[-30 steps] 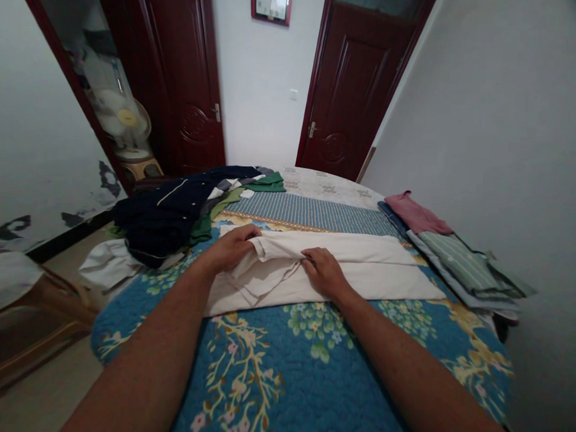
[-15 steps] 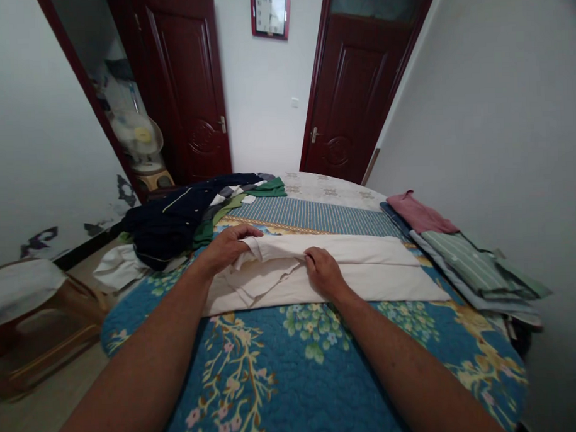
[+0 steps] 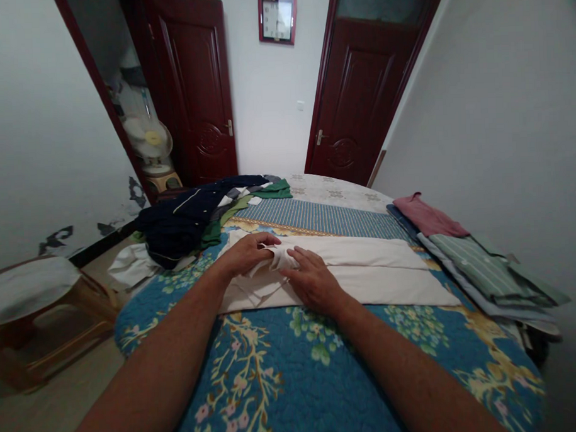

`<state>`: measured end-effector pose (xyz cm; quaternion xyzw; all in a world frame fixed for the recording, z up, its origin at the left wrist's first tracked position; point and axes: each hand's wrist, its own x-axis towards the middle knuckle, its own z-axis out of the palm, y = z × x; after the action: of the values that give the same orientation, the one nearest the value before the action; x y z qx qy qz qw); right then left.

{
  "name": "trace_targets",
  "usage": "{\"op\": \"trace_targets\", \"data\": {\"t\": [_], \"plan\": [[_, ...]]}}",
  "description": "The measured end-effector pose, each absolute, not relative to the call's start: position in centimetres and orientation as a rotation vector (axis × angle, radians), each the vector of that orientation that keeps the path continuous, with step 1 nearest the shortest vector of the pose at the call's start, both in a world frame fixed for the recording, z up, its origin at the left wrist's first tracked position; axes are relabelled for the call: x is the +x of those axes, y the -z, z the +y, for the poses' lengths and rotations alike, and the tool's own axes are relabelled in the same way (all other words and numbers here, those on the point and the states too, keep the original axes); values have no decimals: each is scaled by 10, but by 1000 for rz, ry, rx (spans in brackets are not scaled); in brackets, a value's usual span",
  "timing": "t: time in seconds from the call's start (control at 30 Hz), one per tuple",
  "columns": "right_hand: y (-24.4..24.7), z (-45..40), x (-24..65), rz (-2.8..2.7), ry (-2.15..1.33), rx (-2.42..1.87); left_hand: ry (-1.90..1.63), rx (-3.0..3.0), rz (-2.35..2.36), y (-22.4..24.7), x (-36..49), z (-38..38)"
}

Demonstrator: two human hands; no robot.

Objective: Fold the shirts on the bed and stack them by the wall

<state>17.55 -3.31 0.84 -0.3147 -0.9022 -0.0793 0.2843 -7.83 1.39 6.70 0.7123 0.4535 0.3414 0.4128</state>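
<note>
A long white garment [image 3: 379,272] lies folded into a strip across the quilted blue floral cover [image 3: 350,377]; its exact kind cannot be told. Near its left end, my left hand [image 3: 246,254] is closed on a bunched, raised part of the cloth. My right hand [image 3: 313,281] comes at the same bunch from the right, its thumb and bent fingers around the cloth's edge. Between the two hands the white fabric stands up in a small crumpled fold. Some of the left fingertips are hidden in the cloth.
Dark navy and green clothes [image 3: 184,216] lie heaped at the far left, with a white cloth [image 3: 131,265] beneath. Folded clothes [image 3: 483,259] are stacked along the right edge. A stool [image 3: 50,300] stands at left, and a fan [image 3: 148,138] sits in the doorway.
My hands have come closer together: the left moved right with the bunched cloth, and the right changed its hold and met it. The view has shifted slightly left.
</note>
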Motion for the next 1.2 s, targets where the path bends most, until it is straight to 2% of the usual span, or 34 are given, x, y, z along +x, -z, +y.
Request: {"op": "trace_targets", "data": {"t": [0.27,0.53,0.77,1.2], "plan": [[5,-29,170,-2433,191,-898,-761,1948,1217,-62,-76,18],[9,-20,180,-2105,95,-921,-563,2028,1090,-66,-98,20],[8,-15,184,-2026,-64,-915,-923,1825,1176,-66,-112,27],[3,-18,180,-2139,-81,-898,-1019,1308,1060,-70,-98,21]]}}
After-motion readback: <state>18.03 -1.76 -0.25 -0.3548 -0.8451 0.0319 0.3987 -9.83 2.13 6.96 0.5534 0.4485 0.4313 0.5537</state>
